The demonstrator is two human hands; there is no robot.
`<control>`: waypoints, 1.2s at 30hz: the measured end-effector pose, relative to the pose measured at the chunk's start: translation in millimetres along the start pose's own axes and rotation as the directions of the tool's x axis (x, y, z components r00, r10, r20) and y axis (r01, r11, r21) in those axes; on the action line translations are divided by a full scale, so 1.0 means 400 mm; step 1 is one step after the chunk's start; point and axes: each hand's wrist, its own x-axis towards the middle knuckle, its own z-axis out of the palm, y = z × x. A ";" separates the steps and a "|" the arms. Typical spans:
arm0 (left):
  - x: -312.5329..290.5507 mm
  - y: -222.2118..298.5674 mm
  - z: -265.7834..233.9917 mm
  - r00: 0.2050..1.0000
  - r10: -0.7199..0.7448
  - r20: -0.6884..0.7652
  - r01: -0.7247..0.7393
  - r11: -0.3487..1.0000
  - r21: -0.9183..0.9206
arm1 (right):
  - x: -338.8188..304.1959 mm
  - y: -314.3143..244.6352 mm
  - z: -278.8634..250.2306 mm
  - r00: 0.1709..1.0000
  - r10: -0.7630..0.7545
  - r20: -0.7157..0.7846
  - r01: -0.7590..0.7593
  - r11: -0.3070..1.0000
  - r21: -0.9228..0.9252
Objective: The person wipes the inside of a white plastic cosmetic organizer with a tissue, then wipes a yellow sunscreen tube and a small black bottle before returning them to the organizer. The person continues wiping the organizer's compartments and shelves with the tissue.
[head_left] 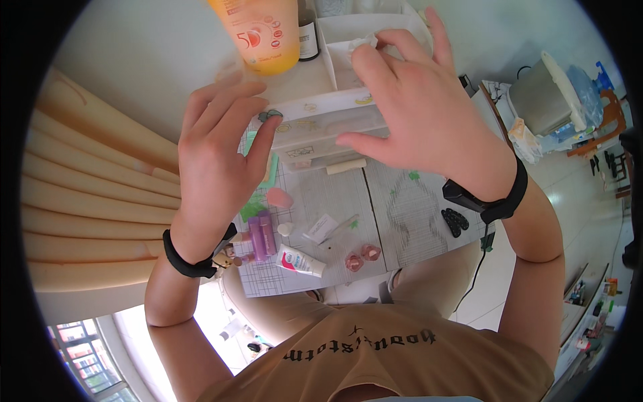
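Note:
My left hand [224, 127] is at the front left corner of a white drawer organizer [331, 100]. Its fingers are curved with the thumb apart, close to a small dark green shape [270, 115] on that corner. Over the organizer's top tray reaches my right hand [415, 94], fingers spread and thumb stretched out before the drawers. A whitish, crumpled-looking piece [362, 43] shows beside its index fingertip; whether they touch I cannot tell. Behind my left hand, an orange-yellow tube [261, 33] stands on top of the organizer, next to a dark bottle [308, 39].
On the grey patterned table [321, 201] are purple tubes [262, 236], a white tube [300, 261], a pink egg-shaped piece [279, 197], two small pink objects [362, 257] and a black clip-like object [455, 222]. A curtain [100, 194] hangs at left. A silvery bin-like container [546, 90] stands far right.

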 end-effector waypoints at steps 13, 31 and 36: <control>0.003 -0.002 0.001 1.000 0.020 -0.006 -0.020 1.000 0.003 | 0.017 -0.015 0.015 0.986 -0.031 -0.163 0.029 0.999 -0.014; 0.003 0.001 -0.001 1.000 -0.008 0.005 0.009 1.000 -0.009 | -0.009 0.069 0.001 0.998 -0.053 0.033 0.032 0.889 0.456; 0.004 -0.002 0.002 1.000 0.006 0.002 -0.006 1.000 -0.008 | -0.005 0.089 -0.007 0.990 -0.106 -0.089 0.125 0.962 0.241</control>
